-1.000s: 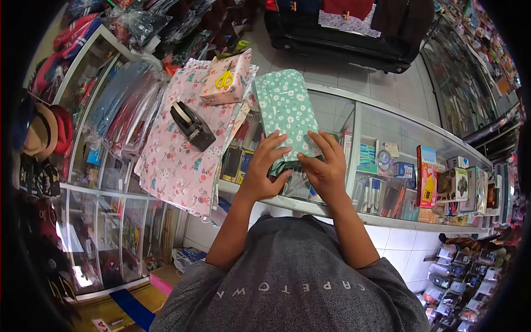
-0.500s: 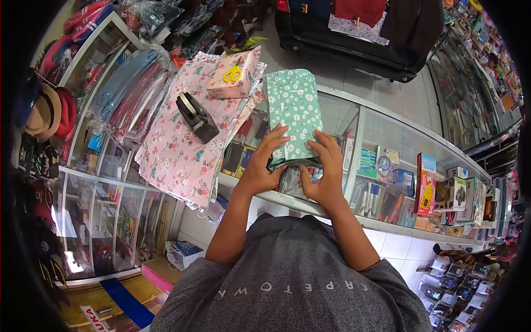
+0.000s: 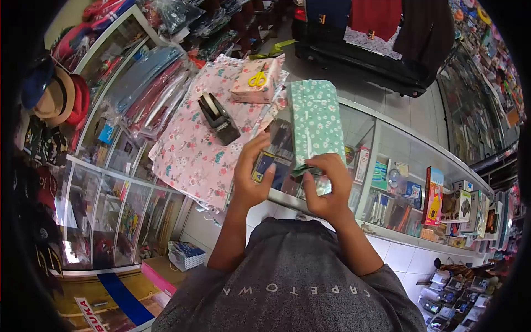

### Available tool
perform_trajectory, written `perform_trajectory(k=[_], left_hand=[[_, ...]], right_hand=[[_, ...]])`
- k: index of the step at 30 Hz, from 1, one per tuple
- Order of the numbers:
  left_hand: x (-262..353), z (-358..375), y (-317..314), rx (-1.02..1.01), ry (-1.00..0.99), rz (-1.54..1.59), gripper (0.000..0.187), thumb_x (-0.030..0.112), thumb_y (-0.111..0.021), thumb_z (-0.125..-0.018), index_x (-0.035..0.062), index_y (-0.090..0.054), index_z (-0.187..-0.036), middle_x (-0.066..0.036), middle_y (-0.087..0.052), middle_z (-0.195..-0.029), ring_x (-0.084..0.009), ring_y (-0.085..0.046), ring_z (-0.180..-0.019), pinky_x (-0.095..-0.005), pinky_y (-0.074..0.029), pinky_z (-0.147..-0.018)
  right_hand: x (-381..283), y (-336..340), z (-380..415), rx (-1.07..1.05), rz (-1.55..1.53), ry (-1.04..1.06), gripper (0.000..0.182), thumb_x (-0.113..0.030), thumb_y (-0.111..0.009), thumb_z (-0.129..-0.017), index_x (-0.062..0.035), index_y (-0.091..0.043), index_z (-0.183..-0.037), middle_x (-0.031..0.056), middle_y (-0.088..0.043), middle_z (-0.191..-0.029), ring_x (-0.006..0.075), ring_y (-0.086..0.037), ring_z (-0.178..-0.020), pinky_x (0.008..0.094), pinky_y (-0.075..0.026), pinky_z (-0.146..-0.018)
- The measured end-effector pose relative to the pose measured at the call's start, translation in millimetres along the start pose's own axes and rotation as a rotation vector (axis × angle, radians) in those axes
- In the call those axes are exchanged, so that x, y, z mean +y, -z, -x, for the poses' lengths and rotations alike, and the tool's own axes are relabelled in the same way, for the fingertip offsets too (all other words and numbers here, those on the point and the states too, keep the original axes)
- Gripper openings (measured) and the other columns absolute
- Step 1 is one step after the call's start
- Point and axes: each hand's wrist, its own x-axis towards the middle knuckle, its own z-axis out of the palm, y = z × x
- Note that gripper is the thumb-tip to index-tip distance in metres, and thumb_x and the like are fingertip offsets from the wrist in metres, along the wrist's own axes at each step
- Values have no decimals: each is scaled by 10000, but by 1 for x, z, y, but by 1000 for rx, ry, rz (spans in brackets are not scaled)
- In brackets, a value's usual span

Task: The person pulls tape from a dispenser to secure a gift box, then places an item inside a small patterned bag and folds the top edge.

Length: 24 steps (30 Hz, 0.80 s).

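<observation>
A box wrapped in green daisy-print paper [image 3: 316,122] lies on the glass counter [image 3: 387,138]. My right hand [image 3: 326,188] pinches the folded paper flap at the box's near end. My left hand [image 3: 251,171] hovers just left of that end with fingers spread, holding nothing. Left of the box lie sheets of pink floral wrapping paper [image 3: 204,138] with a black tape dispenser [image 3: 219,118] on them. Farther back sits a pink wrapped box [image 3: 257,91] with yellow scissors [image 3: 256,79] on top.
Stationery and boxed goods fill the shelves under the glass counter, with boxes [image 3: 437,193] at the right. Plastic-wrapped cloth [image 3: 144,94] and hats [image 3: 61,94] lie on the case at left. A dark vehicle [image 3: 376,50] stands beyond the counter.
The green paper has been folded in around the box, which now looks narrower. My left hand came off the paper and opened. My right hand moved onto the near end flap.
</observation>
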Motion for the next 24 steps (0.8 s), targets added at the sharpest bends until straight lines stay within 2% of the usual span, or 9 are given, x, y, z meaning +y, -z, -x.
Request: perform_trajectory(k=[2, 6, 9, 12, 16, 19, 20, 22, 24], left_hand=[[-1, -1, 17, 134, 65, 107, 532, -36, -608, -897, -20, -495, -1416, -190, -479, -1515, -302, -453, -1451, -437, -349, -1208], [4, -9, 52, 359, 193, 65, 580, -88, -573, -863, -14, -480, -1431, -173, -488, -1487, -291, -472, -1428, -462, -352, -1217], [-8, -7, 70, 371, 277, -32, 659, -112, -569, -832, -7, -442, -1470, -180, -473, -1494, -313, -447, -1453, -473, -333, -1230], [-18, -7, 79, 297, 322, -47, 683, -126, -563, -857, 23, -401, -1504, -184, -425, -1546, -336, -364, -1517, -506, -285, -1250], [-35, -1, 86, 209, 369, -79, 815, -155, -560, -845, 49, -267, -1578, -216, -341, -1619, -358, -282, -1565, -520, -242, -1264], [-43, 0, 90, 160, 356, -103, 876, -153, -577, -844, 51, -208, -1611, -240, -298, -1646, -370, -259, -1573, -506, -227, -1272], [-45, 0, 91, 131, 339, -119, 886, -151, -582, -844, 48, -198, -1618, -247, -294, -1647, -372, -260, -1571, -498, -227, -1274], [-54, 3, 91, 95, 344, -104, 930, -145, -597, -845, 43, -144, -1635, -268, -259, -1663, -384, -247, -1574, -489, -237, -1273], [-59, 2, 87, 86, 383, -18, 977, -138, -614, -845, 40, -80, -1643, -285, -230, -1672, -401, -229, -1576, -489, -250, -1269]], right_hand=[[-16, -25, -11, -208, -240, -344, 243, -8, -724, -811, -10, -706, -1054, 137, -700, -953, 251, -670, -828, 351, -535, -707], [-14, -95, -42, -294, -318, -524, 178, -72, -707, -897, -20, -754, -1061, 83, -724, -838, 138, -665, -732, 282, -502, -646], [-1, -150, -74, -363, -267, -553, 273, -221, -715, -854, 25, -776, -956, 205, -748, -832, 287, -740, -749, 376, -563, -729], [19, -197, -95, -514, 7, -670, 318, -262, -736, -807, 27, -790, -930, 232, -749, -824, 323, -761, -816, 388, -573, -768], [52, -237, -104, -659, 26, -765, 382, -292, -752, -762, 49, -793, -930, 258, -748, -827, 338, -761, -816, 392, -577, -787], [54, -239, -112, -744, -78, -947, 240, -274, -804, -795, -45, -828, -863, 78, -653, -650, 205, -576, -509, 357, -450, -482], [50, -236, -116, -744, -76, -945, 240, -274, -804, -795, -45, -828, -863, 78, -653, -650, 205, -576, -509, 357, -450, -482], [49, -232, -122, -746, -168, -1118, 303, -207, -828, -742, 68, -754, -845, 181, -726, -794, 275, -687, -626, 427, -522, -539], [59, -231, -125, -786, -180, -1106, 294, -224, -846, -762, 35, -752, -866, 121, -659, -723, 229, -593, -537, 395, -444, -451]])
